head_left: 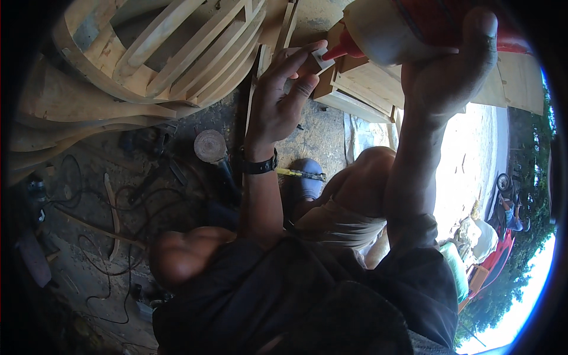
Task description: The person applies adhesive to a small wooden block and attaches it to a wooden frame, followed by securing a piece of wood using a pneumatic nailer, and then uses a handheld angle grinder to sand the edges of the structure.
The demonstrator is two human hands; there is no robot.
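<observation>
Bottle, whitish with red parts, is held off the floor, lying on its side in the right hand. That hand supports it from beneath, its thumb raised along the red end and its fingers closed on the body as far as they show (some are hidden behind it). Probably the sideways hold lets the contents run toward the red nozzle, whose tip points at, and seems to touch, a small wooden piece. I cannot tell whether anything is coming out.

The left hand, a black strap at its wrist, has thumb and forefinger clamped on the wooden piece, one at either edge, which appears to leave the pale face free for the nozzle. Both hands meet in front of the near corner of a pale wooden box, perhaps because that height is easy to reach from such a low posture, with the knees bent.

A slatted wooden frame fills the floor's far left corner; a tool with a round disc lies just below its curved edge. Cables loop toward the floor's left edge, seemingly out of the working area.
</observation>
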